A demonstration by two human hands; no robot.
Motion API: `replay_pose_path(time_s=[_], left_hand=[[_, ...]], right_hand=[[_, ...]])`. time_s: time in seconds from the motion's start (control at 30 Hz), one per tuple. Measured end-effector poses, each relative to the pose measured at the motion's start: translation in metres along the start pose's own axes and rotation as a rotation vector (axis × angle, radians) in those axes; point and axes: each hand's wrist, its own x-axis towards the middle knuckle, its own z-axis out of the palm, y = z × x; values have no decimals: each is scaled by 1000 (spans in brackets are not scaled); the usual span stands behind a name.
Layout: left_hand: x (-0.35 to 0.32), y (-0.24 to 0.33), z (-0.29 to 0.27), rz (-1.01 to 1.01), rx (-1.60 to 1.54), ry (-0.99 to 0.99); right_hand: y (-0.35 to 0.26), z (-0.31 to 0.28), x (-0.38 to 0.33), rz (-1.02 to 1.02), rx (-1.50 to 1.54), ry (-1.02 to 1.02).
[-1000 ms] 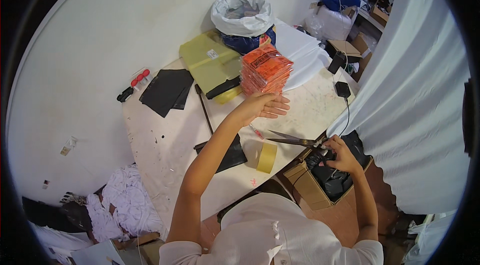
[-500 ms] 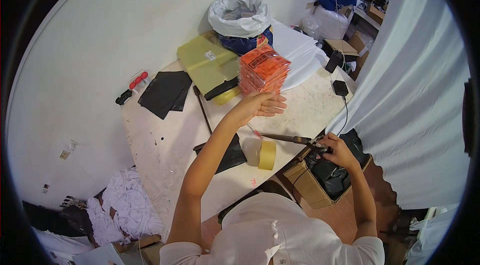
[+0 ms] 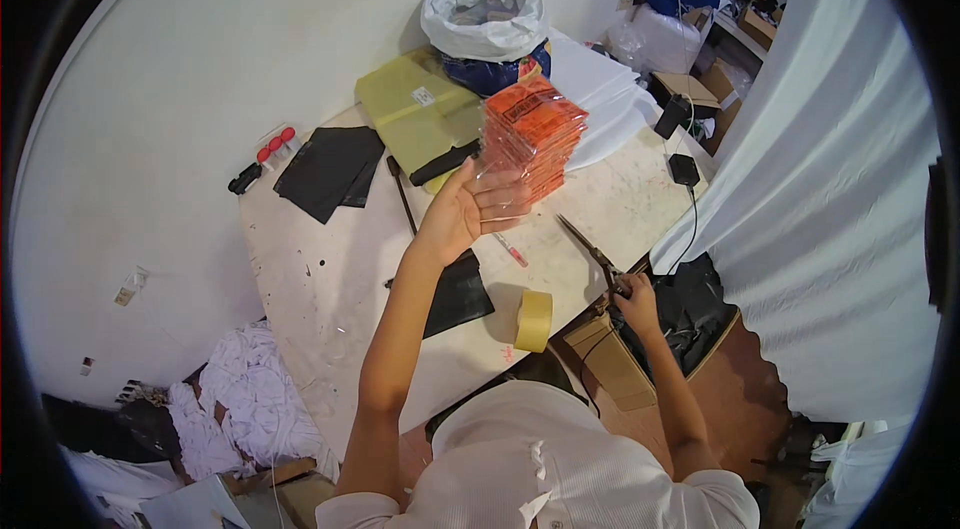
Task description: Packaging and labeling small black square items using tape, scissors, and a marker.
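Orange packets (image 3: 533, 134), bundled in clear wrap as a stack, are held up above the far half of the worktop (image 3: 330, 269) by the left hand (image 3: 468, 209), whose fingers are spread against the stack's near side. Well apart from the stack, at the worktop's right edge, the right hand (image 3: 637, 297) is clenched around the handles of scissors (image 3: 592, 251), whose blades are pointed toward the stack. A yellow-green bag (image 3: 412, 109) is seen at the far edge, a black sheet (image 3: 330, 167) at the far left corner. A masking tape roll (image 3: 534, 320) is stood near the near edge, a pen (image 3: 510, 250) beneath the left hand.
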Motion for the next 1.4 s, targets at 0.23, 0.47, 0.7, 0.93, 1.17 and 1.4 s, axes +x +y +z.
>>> replay_pose_path(time_s=[0.23, 0.47, 0.7, 0.93, 1.17, 1.4], left_hand=[[-37, -18, -35, 33, -165, 63], [-59, -24, -43, 72, -232, 155], [-95, -38, -64, 161, -303, 144], [-116, -56, -72, 279, -355, 99], [-135, -71, -78, 370, -166, 154], [-144, -67, -64, 315, 26, 0]], right_hand=[[-36, 43, -5, 167, 200, -127], [-111, 55, -25, 833, 1212, -788], [-140, 35, 29, 1, -118, -624], [-105, 62, 71, -42, -622, -327], [-127, 61, 72, -309, -432, -118], [-209, 86, 45, 806, 1252, -1241]])
